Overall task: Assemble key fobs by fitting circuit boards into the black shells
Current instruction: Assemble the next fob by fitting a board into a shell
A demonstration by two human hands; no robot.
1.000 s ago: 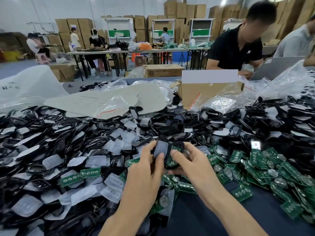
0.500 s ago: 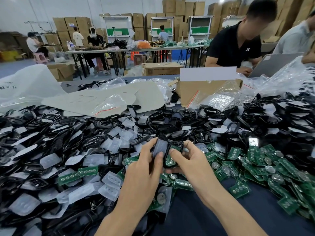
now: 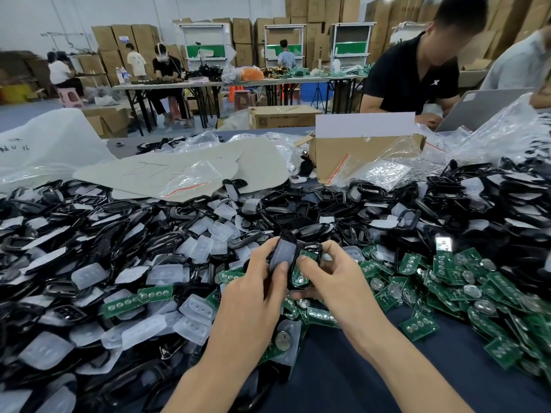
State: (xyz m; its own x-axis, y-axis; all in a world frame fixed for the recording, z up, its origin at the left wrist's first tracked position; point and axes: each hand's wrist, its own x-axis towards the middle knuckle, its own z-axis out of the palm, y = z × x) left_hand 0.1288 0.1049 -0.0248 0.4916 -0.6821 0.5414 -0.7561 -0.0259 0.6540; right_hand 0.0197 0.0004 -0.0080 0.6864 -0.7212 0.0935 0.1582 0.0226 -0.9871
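Centrally, the left hand (image 3: 253, 293) pinches a black shell half (image 3: 286, 234) lined with a translucent button pad (image 3: 281, 253); the right hand (image 3: 337, 281) grips a second shell (image 3: 313, 247), thumb pressing the green circuit board (image 3: 298, 278) inside it; both halves touch above the table's heaped parts.

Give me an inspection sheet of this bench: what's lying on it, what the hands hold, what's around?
Surface: dark blue table, mostly buried under parts.
Job's things: black shells heaped left and behind; green circuit boards heaped right; clear button pads scattered among shells.
Clutter: open cardboard box, plastic bags, grey card sheet.
Grippers: left hand grips a padded shell; right hand grips a board-fitted shell, side by side.
Cables: nothing seen.
Surroundings: person in black shirt opposite; stacked cartons behind.
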